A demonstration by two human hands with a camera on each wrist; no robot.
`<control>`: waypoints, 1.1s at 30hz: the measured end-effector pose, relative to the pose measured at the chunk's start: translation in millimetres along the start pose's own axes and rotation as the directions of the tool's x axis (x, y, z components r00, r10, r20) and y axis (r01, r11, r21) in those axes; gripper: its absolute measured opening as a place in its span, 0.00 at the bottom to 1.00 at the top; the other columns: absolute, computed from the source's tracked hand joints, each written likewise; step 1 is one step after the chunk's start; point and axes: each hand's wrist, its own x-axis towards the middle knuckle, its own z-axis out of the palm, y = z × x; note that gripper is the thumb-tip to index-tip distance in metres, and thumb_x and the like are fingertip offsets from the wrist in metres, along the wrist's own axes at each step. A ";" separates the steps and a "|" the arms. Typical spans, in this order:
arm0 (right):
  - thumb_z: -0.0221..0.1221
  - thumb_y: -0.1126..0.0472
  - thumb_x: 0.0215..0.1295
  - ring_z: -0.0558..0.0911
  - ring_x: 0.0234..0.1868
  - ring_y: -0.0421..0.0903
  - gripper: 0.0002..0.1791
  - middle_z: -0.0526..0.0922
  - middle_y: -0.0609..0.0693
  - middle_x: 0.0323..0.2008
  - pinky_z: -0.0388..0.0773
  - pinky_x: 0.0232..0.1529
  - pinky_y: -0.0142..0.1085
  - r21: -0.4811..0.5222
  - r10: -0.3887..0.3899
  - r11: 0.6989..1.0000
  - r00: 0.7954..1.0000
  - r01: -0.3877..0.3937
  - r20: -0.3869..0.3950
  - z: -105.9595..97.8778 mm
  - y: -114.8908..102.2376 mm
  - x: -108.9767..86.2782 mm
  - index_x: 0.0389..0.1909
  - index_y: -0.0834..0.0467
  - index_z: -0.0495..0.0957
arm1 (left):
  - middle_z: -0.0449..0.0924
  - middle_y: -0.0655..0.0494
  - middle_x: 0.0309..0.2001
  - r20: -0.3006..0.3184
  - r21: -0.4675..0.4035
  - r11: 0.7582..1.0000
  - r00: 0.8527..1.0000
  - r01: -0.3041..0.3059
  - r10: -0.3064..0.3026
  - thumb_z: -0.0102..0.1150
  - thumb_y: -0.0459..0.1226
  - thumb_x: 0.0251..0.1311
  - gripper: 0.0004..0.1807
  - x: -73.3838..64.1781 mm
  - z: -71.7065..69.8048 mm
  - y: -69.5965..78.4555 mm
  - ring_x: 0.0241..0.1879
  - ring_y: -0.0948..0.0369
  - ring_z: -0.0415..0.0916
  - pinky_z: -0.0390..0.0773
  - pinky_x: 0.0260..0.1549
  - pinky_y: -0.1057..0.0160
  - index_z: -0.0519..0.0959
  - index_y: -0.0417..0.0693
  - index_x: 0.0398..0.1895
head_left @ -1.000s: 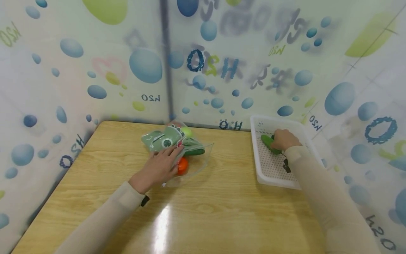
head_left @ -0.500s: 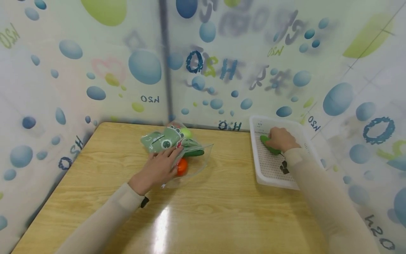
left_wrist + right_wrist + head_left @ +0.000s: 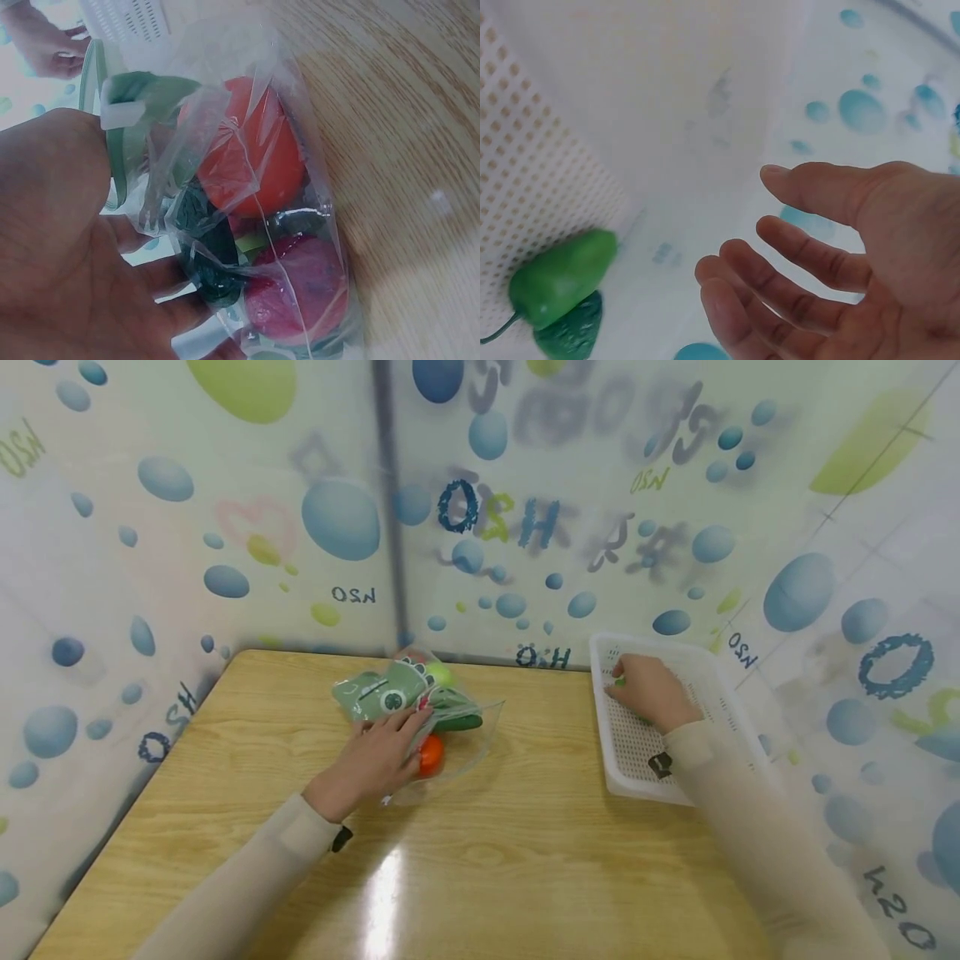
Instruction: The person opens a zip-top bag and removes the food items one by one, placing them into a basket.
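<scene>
My left hand (image 3: 377, 754) rests on a clear plastic zip bag (image 3: 491, 727) with a green crocodile print, its fingers extended over the plastic. In the left wrist view the bag's green edge (image 3: 114, 161) runs between thumb and fingers. Inside the bag show a red tomato (image 3: 251, 150), a dark green cucumber (image 3: 206, 240) and a round purplish-red vegetable (image 3: 300, 289). My right hand (image 3: 651, 691) is over a white plastic basket (image 3: 611, 768), its fingers loosely bent around nothing. Below it in the basket lie a green pepper (image 3: 562, 277) and a dark green bumpy piece (image 3: 571, 326).
The bag and basket stand apart on a wooden table (image 3: 480, 860), the bag left of the middle and the basket at the back right. A patterned wall (image 3: 480, 568) rises right behind the table, with side walls on both sides.
My right hand has shifted left and slightly up inside the basket, now covering most of the green pepper from the head camera. My left hand and the bag stay where they were.
</scene>
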 end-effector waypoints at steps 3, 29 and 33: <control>0.68 0.57 0.84 0.88 0.52 0.60 0.21 0.91 0.70 0.58 0.88 0.60 0.59 -0.009 -0.048 0.999 0.998 0.048 -0.034 -1.1 -13.1 -7.5 0.65 0.69 0.84 | 0.76 0.35 0.82 -0.017 -0.005 1.000 1.000 -0.006 0.006 0.65 0.42 0.84 0.39 -0.1 0.1 1.8 0.77 0.31 0.80 0.75 0.71 0.17 0.66 0.47 0.92; 0.76 0.63 0.79 0.94 0.51 0.56 0.13 0.91 0.59 0.53 0.94 0.53 0.48 0.024 -0.528 0.841 0.829 0.541 -0.184 47.1 -128.8 -60.3 0.58 0.61 0.89 | 0.80 0.33 0.60 -0.140 -0.070 0.994 0.986 0.078 -0.087 0.64 0.39 0.84 0.20 7.4 3.9 18.4 0.58 0.35 0.80 0.77 0.52 0.33 0.84 0.42 0.72; 0.74 0.63 0.80 0.94 0.51 0.54 0.12 0.91 0.58 0.54 0.94 0.54 0.46 0.047 -0.595 0.795 0.792 0.605 -0.137 63.8 -145.2 -63.2 0.58 0.62 0.89 | 0.80 0.35 0.57 -0.116 -0.073 0.992 0.988 0.099 -0.107 0.66 0.38 0.84 0.16 6.4 4.4 21.3 0.56 0.37 0.78 0.75 0.52 0.36 0.87 0.41 0.66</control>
